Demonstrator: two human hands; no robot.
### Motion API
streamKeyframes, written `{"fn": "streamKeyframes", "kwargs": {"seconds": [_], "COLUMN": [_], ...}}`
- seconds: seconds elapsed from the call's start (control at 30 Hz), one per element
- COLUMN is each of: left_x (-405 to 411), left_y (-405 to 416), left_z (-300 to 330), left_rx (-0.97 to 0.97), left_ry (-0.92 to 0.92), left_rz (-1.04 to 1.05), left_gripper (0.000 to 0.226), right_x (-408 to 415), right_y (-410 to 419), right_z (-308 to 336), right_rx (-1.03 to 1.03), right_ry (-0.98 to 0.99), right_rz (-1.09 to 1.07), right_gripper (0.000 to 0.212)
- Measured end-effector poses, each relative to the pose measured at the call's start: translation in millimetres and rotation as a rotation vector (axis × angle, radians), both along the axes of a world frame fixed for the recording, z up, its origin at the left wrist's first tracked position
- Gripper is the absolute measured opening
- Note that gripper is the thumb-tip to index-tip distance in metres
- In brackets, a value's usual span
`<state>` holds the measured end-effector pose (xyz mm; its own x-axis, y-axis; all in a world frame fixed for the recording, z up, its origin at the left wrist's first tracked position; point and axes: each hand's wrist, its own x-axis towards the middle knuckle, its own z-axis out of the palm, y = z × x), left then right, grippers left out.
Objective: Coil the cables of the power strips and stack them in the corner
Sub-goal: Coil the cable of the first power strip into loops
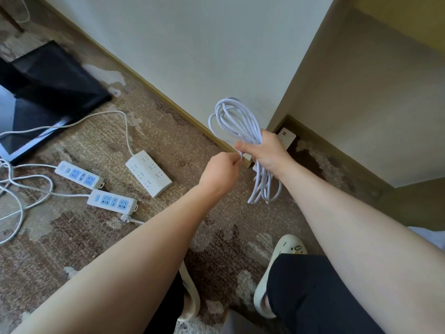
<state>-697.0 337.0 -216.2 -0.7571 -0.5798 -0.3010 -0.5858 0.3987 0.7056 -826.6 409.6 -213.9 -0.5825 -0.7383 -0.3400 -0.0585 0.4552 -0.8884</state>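
My right hand (265, 150) grips a bundle of coiled white cable (237, 121) at its middle; loops stick up above the fist and hang below it. My left hand (220, 173) pinches a strand of that cable beside the right thumb. A white power strip (286, 137) shows partly behind my right hand, near the wall corner. On the carpet to the left lie a wide white power strip (148, 173) and two narrow strips with blue sockets (79, 174) (112, 201), their cables (24, 189) loose and tangled.
A black-and-white flat stand base (48, 88) lies at the left. The white wall (192, 56) meets a beige cabinet side (361, 104) at the corner. My slippered feet (286, 259) stand on the patterned carpet. A loose plug (126, 219) lies near the lower blue strip.
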Motion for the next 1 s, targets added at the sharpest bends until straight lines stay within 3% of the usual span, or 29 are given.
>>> {"fn": "streamKeyframes", "kwargs": {"seconds": [0.37,0.63,0.8,1.0], "left_x": [15,19,20,67], "left_y": [1,10,7,-28], "left_z": [-3,-3,-16,-36], "left_rx": [0.102,-0.093,0.061,0.133], "left_ry": [-0.015,0.039,-0.023,-0.188], "left_rz": [-0.065,-0.161,-0.096,-0.217], "left_gripper": [0.032,0.026,0.027,0.026], "right_x": [-6,-3,-3,-23], "right_y": [-3,-1,-3,4], "right_z": [9,13,12,11], "right_rx": [0.079,0.077,0.084,0.114], "right_ry": [0.159,0.024,0.071,0.155], "right_rz": [-0.073,-0.027,-0.052,-0.071], "right_gripper": [0.008,0.019,0.016,0.018]}}
